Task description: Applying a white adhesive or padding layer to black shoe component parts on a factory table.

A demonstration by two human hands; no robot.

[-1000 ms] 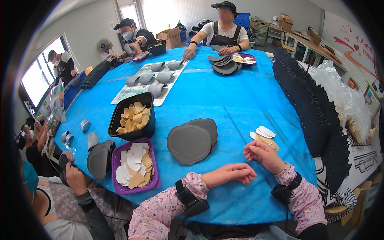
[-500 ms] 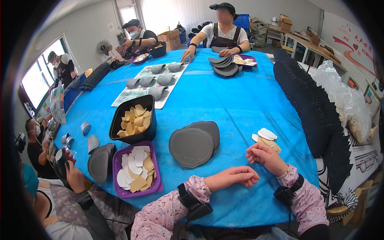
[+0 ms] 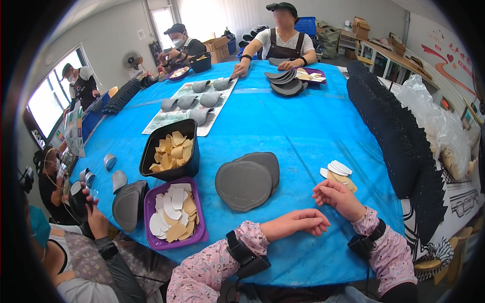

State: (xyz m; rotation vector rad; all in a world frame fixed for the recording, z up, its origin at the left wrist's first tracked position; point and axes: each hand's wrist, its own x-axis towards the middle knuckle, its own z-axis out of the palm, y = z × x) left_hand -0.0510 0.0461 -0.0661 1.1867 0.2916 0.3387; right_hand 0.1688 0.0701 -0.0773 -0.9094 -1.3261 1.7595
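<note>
My left hand (image 3: 297,223) hovers near the front of the blue-covered table, palm turned inward, its fingers loosely bent with nothing in them. Just to its right, my right hand (image 3: 341,198) is raised with relaxed, slightly curled fingers and holds nothing. The two hands are apart. Close beyond the right hand lie several white and tan oval pieces (image 3: 339,171), partly hidden by it. A small stack of dark grey rounded panels (image 3: 243,185) rests on the table left of and beyond my left hand.
To the left stand a purple tray (image 3: 201,222) of white and tan pieces and a black bin (image 3: 188,168) of tan pieces. Curved grey pieces (image 3: 201,117) sit on a printed sheet. Black stacked parts (image 3: 386,136) line the right edge. Co-workers sit around the table.
My hands stay in nearly the same place and pose. At the back left, a co-worker has raised their head and shifted their hands; the view has moved very slightly.
</note>
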